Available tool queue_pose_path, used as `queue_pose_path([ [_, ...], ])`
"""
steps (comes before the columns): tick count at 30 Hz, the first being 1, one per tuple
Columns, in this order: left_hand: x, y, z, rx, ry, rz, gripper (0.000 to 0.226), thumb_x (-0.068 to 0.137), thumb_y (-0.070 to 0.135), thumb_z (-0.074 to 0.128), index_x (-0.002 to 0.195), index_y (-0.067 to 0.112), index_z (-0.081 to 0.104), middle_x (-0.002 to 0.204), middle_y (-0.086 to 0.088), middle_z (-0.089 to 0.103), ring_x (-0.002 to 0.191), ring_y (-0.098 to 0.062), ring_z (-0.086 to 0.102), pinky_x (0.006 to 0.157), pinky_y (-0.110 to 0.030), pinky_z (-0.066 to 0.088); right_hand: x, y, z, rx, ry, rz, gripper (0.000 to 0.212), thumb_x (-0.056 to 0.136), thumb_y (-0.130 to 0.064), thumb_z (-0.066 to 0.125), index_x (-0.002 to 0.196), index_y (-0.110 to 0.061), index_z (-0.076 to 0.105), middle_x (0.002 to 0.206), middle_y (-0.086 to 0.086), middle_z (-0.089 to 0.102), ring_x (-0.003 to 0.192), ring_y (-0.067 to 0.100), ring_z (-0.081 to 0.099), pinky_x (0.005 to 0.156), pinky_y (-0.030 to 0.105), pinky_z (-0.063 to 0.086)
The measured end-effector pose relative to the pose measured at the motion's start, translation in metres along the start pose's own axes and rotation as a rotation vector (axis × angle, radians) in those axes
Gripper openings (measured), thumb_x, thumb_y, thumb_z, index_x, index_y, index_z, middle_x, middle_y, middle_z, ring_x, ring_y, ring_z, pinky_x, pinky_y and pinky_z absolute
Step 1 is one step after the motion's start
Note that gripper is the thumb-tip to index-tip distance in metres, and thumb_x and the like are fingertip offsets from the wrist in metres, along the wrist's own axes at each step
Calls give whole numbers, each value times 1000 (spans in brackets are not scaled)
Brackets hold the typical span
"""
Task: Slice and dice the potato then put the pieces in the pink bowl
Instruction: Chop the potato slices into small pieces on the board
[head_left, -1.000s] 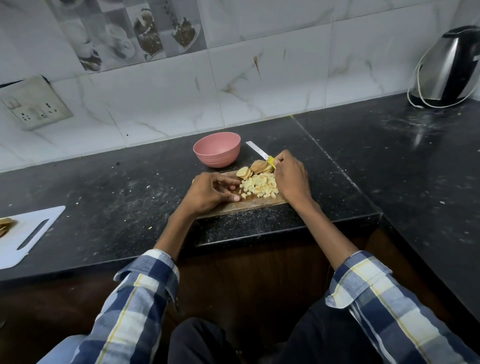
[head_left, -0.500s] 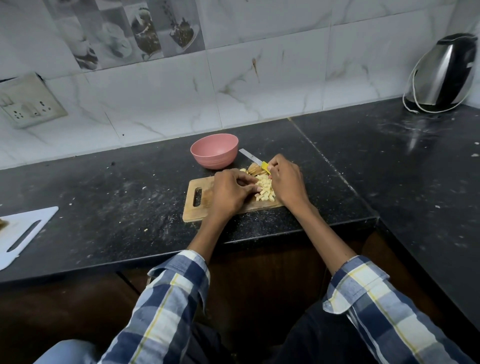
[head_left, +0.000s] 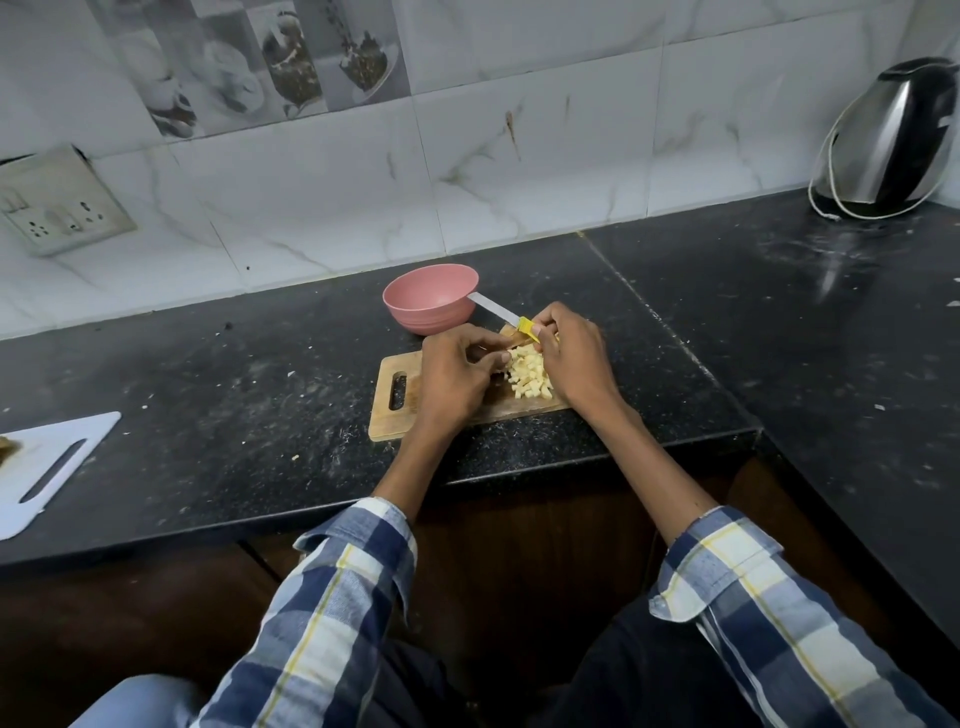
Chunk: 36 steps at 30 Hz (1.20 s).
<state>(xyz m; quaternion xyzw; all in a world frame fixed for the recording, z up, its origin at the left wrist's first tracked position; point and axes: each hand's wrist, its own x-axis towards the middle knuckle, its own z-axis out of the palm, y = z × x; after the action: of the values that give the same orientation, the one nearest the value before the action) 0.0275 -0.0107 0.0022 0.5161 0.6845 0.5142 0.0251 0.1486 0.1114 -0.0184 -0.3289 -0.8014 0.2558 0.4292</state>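
Dicing potato on the board

The right hand (head_left: 571, 358) grips the knife (head_left: 511, 318); the left hand (head_left: 457, 374) pinches a slice (head_left: 515, 340) beside the dice (head_left: 530, 376), near the bowl (head_left: 431, 304).

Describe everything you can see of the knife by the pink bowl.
The knife has a narrow, pale metal blade and a yellow handle, mostly hidden in the right hand, whose fingers grip it. It lies slanted, its tip pointing up-left to the pink bowl; the tip seems to reach the bowl's side, though contact is unclear. The handle end sits above the wooden cutting board, near the diced potato.
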Motion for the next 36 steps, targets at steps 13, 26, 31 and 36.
queue_pose_path([
  [13,-1,0,-3,-98,91,7,20,101,22,67,118,18,77,87,6,80,83,-5,76,77,-28,61,1,3,1,49,-34,-48,11,105,-21,57,97,-21,64,96,-7,65,94,15,57,74,35,46],
  [26,24,-23,-9,58,57,-192,31,96,33,73,123,17,76,112,5,77,95,0,68,91,-28,58,0,1,-1,95,-46,-51,13,105,-20,55,95,-20,63,93,-9,65,94,15,57,75,36,47],
  [31,34,-27,-5,174,-111,-227,46,91,44,75,129,18,72,124,2,74,106,-9,68,98,-36,55,-1,1,-2,115,-38,-53,14,105,-19,55,93,-21,63,88,-12,63,88,12,58,68,31,42],
  [36,37,-22,-8,307,-143,-186,29,93,36,71,119,23,75,114,8,76,98,-11,68,91,-39,56,0,3,-2,118,-42,-44,14,105,-18,55,94,-20,63,87,-10,63,85,12,58,65,29,39],
])
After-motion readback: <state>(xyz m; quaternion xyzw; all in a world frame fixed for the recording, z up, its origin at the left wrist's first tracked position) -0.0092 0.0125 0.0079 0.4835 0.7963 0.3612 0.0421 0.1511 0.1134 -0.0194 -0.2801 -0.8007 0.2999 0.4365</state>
